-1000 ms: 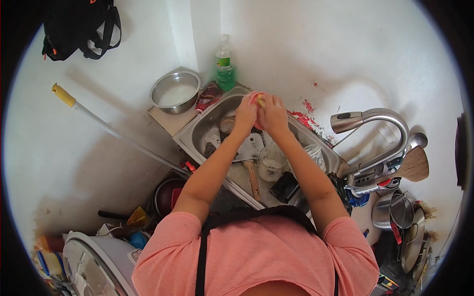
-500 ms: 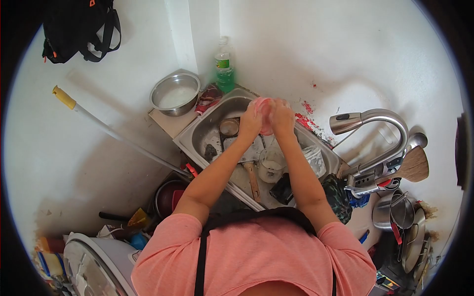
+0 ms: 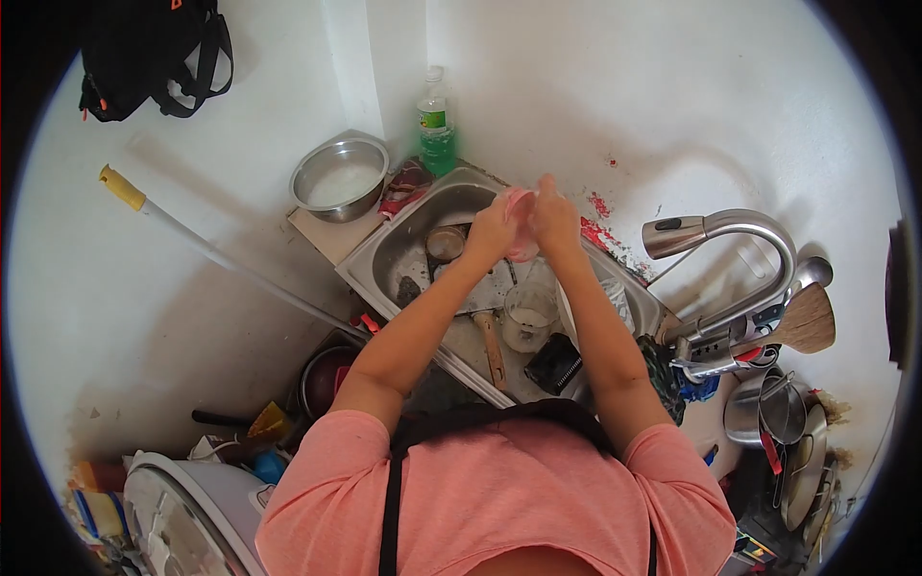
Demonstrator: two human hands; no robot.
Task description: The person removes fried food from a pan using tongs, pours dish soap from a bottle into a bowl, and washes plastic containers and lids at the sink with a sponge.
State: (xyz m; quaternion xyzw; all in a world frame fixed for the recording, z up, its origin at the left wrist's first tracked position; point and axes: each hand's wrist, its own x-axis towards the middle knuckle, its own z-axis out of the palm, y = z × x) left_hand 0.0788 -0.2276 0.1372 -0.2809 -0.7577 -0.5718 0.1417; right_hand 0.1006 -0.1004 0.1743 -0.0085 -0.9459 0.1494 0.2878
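Note:
Over the far part of the steel sink (image 3: 386,252), both my hands are on a pink, round-rimmed, cup-like container (image 3: 522,235). My left hand (image 3: 492,228) is closed on its left side. My right hand (image 3: 555,221) is against its right side, one finger pointing up and the others curled around or into it; the fingertips are partly hidden. Below my hands in the sink lie a clear glass jar (image 3: 529,317), a wooden handle (image 3: 491,351) leading to a flat dark piece, a black ridged object (image 3: 554,365) and a small round tan dish (image 3: 445,246).
A steel basin (image 3: 341,182) and a bottle of green liquid (image 3: 437,134) stand behind the sink's left corner. The faucet (image 3: 715,226) arches in at the right, by a utensil holder (image 3: 711,353) and pots (image 3: 754,408). A yellow-ended pole (image 3: 230,252) leans at the left.
My right hand has turned on the pink container, and one finger now points up. My right forearm has shifted slightly right, uncovering more of the sink. The container stays in nearly the same spot.

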